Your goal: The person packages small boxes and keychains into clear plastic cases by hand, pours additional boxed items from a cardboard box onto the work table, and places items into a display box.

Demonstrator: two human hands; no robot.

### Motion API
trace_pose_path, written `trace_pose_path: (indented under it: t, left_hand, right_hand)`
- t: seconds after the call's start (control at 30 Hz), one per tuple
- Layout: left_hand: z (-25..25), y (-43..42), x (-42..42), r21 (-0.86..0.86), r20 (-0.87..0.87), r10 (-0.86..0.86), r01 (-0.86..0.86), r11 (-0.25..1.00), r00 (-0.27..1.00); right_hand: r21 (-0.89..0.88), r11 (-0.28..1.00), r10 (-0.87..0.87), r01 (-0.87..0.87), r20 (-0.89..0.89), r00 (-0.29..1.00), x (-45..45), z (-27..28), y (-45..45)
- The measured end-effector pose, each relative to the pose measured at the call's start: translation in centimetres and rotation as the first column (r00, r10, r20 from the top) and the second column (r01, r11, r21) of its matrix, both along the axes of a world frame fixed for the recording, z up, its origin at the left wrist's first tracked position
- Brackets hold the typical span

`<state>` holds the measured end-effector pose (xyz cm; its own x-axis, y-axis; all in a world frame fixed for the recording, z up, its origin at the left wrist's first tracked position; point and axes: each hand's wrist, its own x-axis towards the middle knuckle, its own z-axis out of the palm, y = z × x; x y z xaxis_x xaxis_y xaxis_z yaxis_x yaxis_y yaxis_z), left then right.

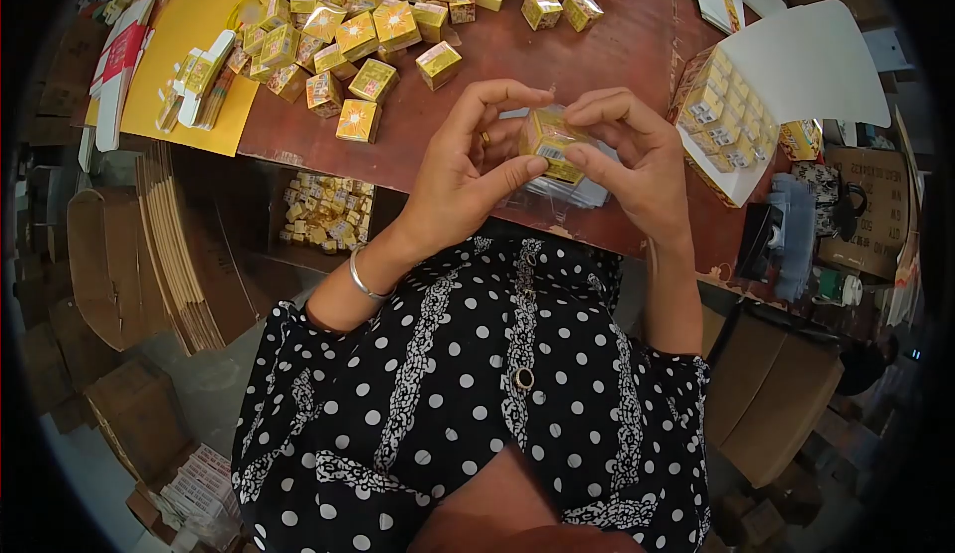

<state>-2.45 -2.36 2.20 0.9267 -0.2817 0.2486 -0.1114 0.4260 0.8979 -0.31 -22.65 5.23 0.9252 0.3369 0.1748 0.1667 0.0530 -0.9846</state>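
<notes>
Between the fingertips of both hands is a small yellow box (552, 141) with a barcode on its side and shiny, see-through wrap around it. My left hand (479, 155) pinches its left side, thumb at the lower front corner. On the right side, the thumb and fingers of my right hand (634, 160) press against the wrap. Beneath the hands, a stack of transparent film sheets (577, 193) lies at the table's front edge, partly hidden. A loose pile of similar yellow boxes (373, 36) spreads over the reddish table (587, 61) beyond my left hand.
An open display carton (708, 177), holding rows of small boxes, stands right of my right hand, its white flap (831, 66) folded out. Flattened cartons (204, 74) lie at the left on a yellow sheet (214, 16). Below the table are a box of small pieces (333, 213) and cardboard (169, 245).
</notes>
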Motion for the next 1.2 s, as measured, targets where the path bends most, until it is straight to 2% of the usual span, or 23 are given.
trace_pose_path:
  t: [0.1,0.17,0.33,0.4,0.5,0.57,0.7,0.77,0.8,0.87,0.9,0.97,1.0,1.03,1.07,1.1,1.13,1.17,1.2]
  left_hand:
    - [0.3,-0.1,-0.1,0.032,0.004,-0.001,0.001,0.999,1.000]
    - [0.4,-0.1,-0.2,0.045,0.004,-0.005,0.004,0.999,1.000]
    - [0.5,-0.1,-0.5,-0.011,-0.069,-0.036,0.035,0.999,0.997]
    - [0.2,-0.1,-0.5,0.000,-0.040,-0.027,0.027,1.000,0.999]
    - [-0.4,-0.2,-0.5,0.018,-0.002,-0.002,0.002,1.000,1.000]
    - [-0.8,-0.2,-0.5,0.025,0.007,0.012,-0.012,1.000,1.000]
    - [-0.9,-0.6,-0.4,-0.026,-0.020,0.019,-0.020,0.999,1.000]
    - [-0.7,-0.7,-0.1,-0.053,-0.046,0.025,-0.027,0.998,0.999]
    - [-0.5,-0.8,0.2,-0.059,-0.026,0.069,-0.070,0.996,0.997]
    - [-0.6,-0.7,0.9,-0.067,-0.002,0.111,-0.110,0.992,0.994]
    - [-1.0,-0.5,1.2,-0.026,-0.022,0.081,-0.081,0.996,0.996]
    - [-1.1,-0.3,1.3,0.017,-0.044,0.044,-0.044,0.999,0.998]
    - [-0.6,-0.3,1.3,0.182,-0.025,0.041,-0.036,0.983,0.999]
    - [-0.3,-0.4,1.2,0.341,-0.006,0.032,-0.028,0.940,0.999]
    - [-0.2,-0.6,1.2,0.340,-0.008,0.020,-0.017,0.940,1.000]
    - [-0.1,-0.8,1.2,0.413,0.082,-0.019,-0.017,0.911,0.996]
    - [0.0,-1.2,1.4,0.476,0.174,-0.071,-0.020,0.879,0.982]
    - [0.3,-1.5,1.5,0.463,0.181,-0.100,0.005,0.886,0.978]
    - [0.8,-1.6,1.6,0.600,0.210,-0.190,0.027,0.799,0.959]
  right_hand:
    - [0.005,1.000,-0.026,0.026,0.026,0.999,0.3,-0.1,-0.3]
    - [-0.002,0.999,-0.048,0.048,-0.018,0.999,0.4,0.0,-0.5]
    - [-0.030,0.999,-0.011,0.011,0.003,1.000,0.4,-0.4,-0.6]
    - [-0.053,0.998,-0.014,0.015,0.015,1.000,0.3,-0.6,-0.7]
    - [-0.071,0.995,-0.065,0.073,0.110,0.992,-0.1,-1.2,-0.5]
    - [-0.168,0.981,-0.019,0.093,0.393,0.919,-0.2,-1.9,-0.5]
    - [-0.208,0.971,0.000,0.117,0.489,0.873,-0.8,-2.4,-0.5]
    - [-0.060,0.978,-0.188,0.198,0.139,0.972,-2.1,-1.1,0.9]
    - [-0.060,0.977,-0.192,0.202,0.142,0.971,-2.1,-1.2,0.6]
    - [-0.049,0.999,-0.020,0.012,-0.160,0.987,-2.0,-1.6,-0.5]
    - [-0.048,0.999,-0.023,0.015,-0.157,0.987,-1.9,-1.5,-1.1]
    - [-0.221,0.974,-0.072,0.049,-0.096,0.993,-1.5,-1.0,-2.5]
    - [-0.219,0.974,-0.082,0.059,-0.096,0.992,-1.3,-0.6,-3.1]
    - [-0.347,0.937,-0.040,0.020,-0.049,0.998,-1.1,0.1,-3.7]
    - [-0.472,0.881,0.009,-0.013,-0.011,1.000,-1.0,0.7,-4.1]
    - [-0.474,0.880,-0.003,-0.003,-0.012,1.000,-0.9,1.3,-4.2]
    - [-0.569,0.820,0.096,-0.060,0.034,0.995,-0.8,2.1,-4.4]
    - [-0.665,0.741,0.187,-0.096,0.067,0.980,-0.8,2.8,-4.9]
    - [-0.677,0.733,0.149,-0.062,0.070,0.986,-0.9,3.3,-5.1]
